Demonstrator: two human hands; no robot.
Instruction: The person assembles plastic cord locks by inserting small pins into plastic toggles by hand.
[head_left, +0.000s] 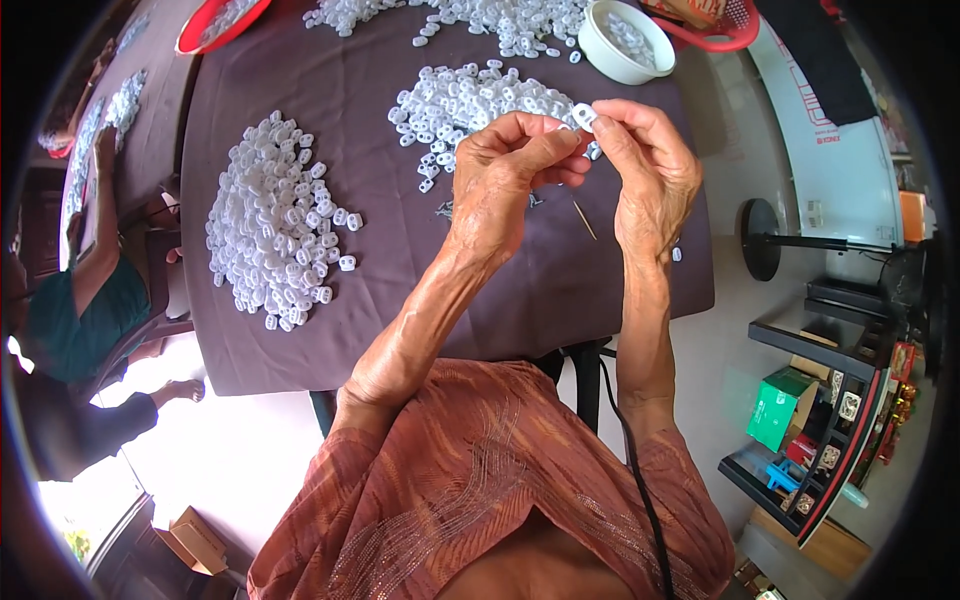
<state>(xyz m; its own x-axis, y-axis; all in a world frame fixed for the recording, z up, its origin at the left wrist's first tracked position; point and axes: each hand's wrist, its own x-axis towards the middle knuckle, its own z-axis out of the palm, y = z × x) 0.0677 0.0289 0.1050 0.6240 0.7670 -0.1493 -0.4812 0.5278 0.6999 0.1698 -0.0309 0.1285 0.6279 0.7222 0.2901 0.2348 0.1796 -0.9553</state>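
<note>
Over the middle of the table my right hand (657,178) pinches a small white two-hole plastic piece (585,116) between thumb and fingertips. Close beside it, my left hand (497,182) has its thumb pressed against the index finger, and what lies between them is too small to make out. Just beyond both hands spreads a heap of similar white pieces (470,92). Below the fingers a thin wooden stick (585,221) lies on the cloth, with small dark bits (445,209) near my left wrist.
A second heap of white pieces (265,215) covers the table's left part; more (510,22) lie at the far edge. A white bowl (594,62) and red basket (735,38) stand at far right, a red tray (188,42) at far left. Another person's arm (98,235) is at left.
</note>
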